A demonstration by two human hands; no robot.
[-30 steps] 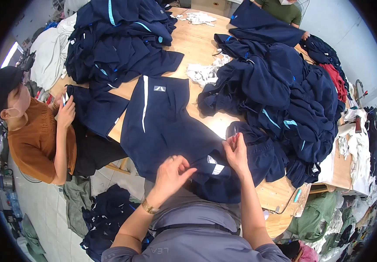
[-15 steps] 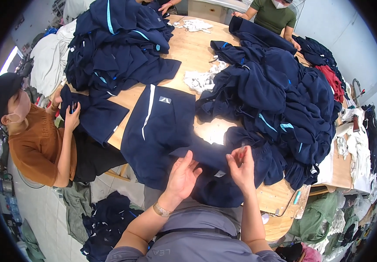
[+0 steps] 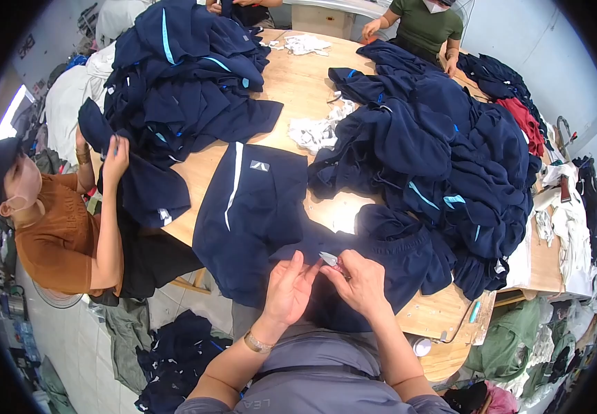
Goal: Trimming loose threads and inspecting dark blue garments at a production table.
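A navy garment [image 3: 257,200] with a white stripe and a pale patch is spread over the near table edge and my lap. Its right part has a gathered, elastic-looking edge. Small pointed metal thread snips [image 3: 327,259] are pinched in my right hand [image 3: 362,281], blades toward the left. Close beside the blade tips is my left hand [image 3: 289,290], thumb raised and fingers apart, against the garment. No cloth or thread is visible in its palm.
Navy garments form big heaps at right [image 3: 436,145] and far left [image 3: 188,83] on the wooden table [image 3: 295,76]. White scraps [image 3: 315,131] lie between them. A co-worker in brown [image 3: 63,234] handles navy cloth at left; another in green [image 3: 426,27] works at the far side.
My right hand has moved left and down to my left hand, and the snips' blades now show. The co-worker at left has lifted and turned the navy cloth.
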